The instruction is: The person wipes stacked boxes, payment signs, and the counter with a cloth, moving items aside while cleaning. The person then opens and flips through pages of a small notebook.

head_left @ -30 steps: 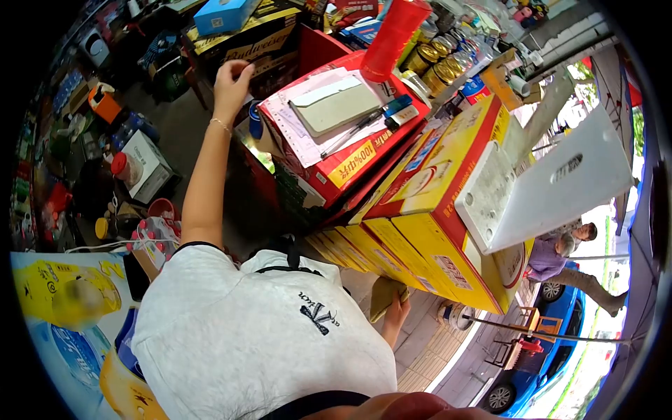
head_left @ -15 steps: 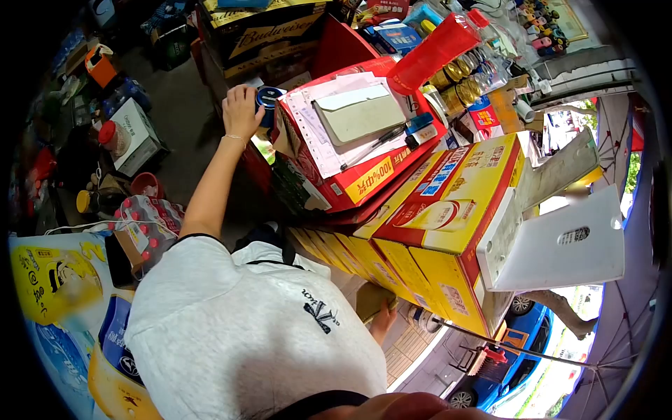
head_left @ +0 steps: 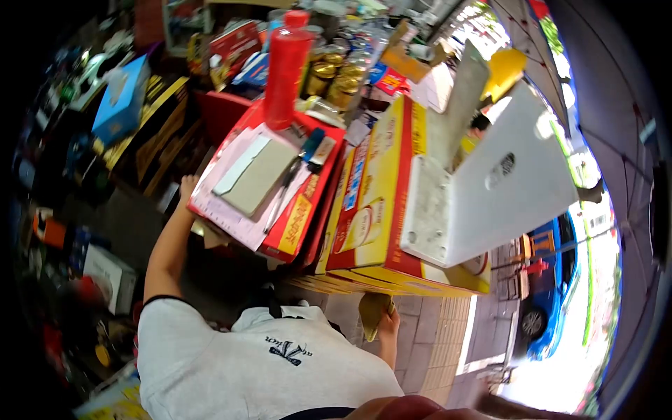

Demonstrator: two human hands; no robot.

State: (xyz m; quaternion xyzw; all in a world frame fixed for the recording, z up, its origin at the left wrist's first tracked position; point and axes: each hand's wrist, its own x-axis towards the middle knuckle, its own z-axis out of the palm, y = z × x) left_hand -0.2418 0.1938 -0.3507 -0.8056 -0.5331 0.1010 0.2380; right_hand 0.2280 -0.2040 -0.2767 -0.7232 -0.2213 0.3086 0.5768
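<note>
My left hand point(head_left: 188, 185) is stretched out beside the left edge of a red carton point(head_left: 294, 227). Its fingers are small, blurred and partly hidden, so I cannot tell whether they hold anything. Pink printed papers point(head_left: 210, 206), a grey-beige notebook point(head_left: 260, 183) and a black pen point(head_left: 283, 189) lie on top of the carton. A red bottle point(head_left: 285, 77) stands at its far end. Low by my right side, my right hand point(head_left: 388, 326) is closed around a flat olive-brown item point(head_left: 372, 313), whose kind I cannot make out.
Yellow-and-red boxes point(head_left: 364, 224) are stacked right of the red carton, with a white plastic panel point(head_left: 507, 175) on top. Gold-lidded jars point(head_left: 329, 77) stand behind. A blue box point(head_left: 120, 101) is at back left; a blue car point(head_left: 553, 280) is outside.
The view has swung, so the cartons appear further left and more of the pavement shows. My left hand no longer appears at the blue-lidded can. My right hand still grips the olive-brown item.
</note>
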